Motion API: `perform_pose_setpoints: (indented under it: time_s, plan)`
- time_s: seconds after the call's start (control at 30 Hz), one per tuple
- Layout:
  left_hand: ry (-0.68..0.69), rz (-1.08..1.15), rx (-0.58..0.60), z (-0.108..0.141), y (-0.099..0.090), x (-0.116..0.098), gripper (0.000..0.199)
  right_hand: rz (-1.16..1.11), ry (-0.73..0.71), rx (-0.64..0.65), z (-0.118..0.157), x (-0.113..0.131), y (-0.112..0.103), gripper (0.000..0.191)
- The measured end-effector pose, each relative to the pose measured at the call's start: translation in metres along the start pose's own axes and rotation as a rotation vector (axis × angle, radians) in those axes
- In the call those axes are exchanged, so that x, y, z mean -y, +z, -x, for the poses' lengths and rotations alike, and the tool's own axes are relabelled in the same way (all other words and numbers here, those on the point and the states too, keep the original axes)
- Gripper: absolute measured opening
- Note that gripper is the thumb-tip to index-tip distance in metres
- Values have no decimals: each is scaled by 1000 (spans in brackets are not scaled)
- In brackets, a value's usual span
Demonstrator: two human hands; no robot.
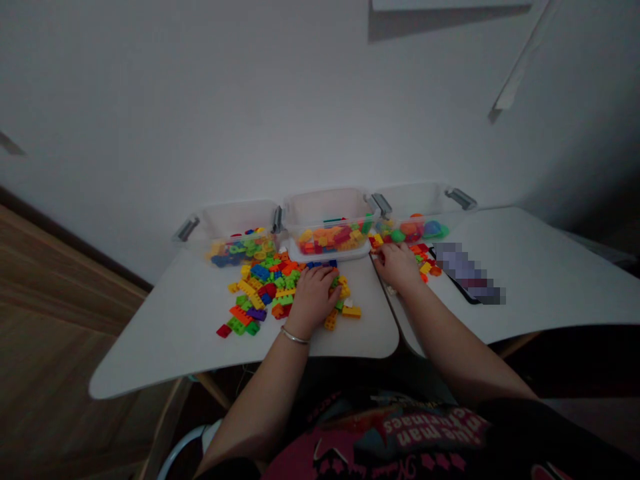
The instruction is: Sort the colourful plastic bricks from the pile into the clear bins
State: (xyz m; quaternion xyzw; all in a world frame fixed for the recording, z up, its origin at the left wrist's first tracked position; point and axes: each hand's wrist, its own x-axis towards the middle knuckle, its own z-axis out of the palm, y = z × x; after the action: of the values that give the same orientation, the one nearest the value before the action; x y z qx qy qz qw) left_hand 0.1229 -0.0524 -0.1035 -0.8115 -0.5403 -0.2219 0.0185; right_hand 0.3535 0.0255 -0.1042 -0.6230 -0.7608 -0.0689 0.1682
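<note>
A loose pile of colourful toy building bricks [255, 293] spreads over the left white table. On the right side of this pile lies my left hand [315, 297], fingers stretched out and apart over the bricks, with no brick visibly gripped. My right hand [399, 265] rests by the gap between the tables, close to the front of the middle clear plastic box [327, 197]. Its fingers are bent inward, and what they may hold is hidden. Beside that hand is a smaller group of red, orange and green bricks [425, 265].
A left clear box [240, 212] and a right clear box [417, 195], both with grey clips, flank the middle one along the wall. All three contain coloured pieces. A blurred-out phone-like device [467, 275] lies on the right table [540, 280].
</note>
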Motion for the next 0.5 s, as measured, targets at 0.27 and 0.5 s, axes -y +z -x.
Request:
perform_pose_setpoints:
  time_s: [0.27,0.5]
  plan:
    - [-3,-8,9,0,-2,-1,35,37,-32,61,-6,3,0,29]
    - [-4,0,-1,0,-1,-1,34,26,-96,47,-5,4,-3,26]
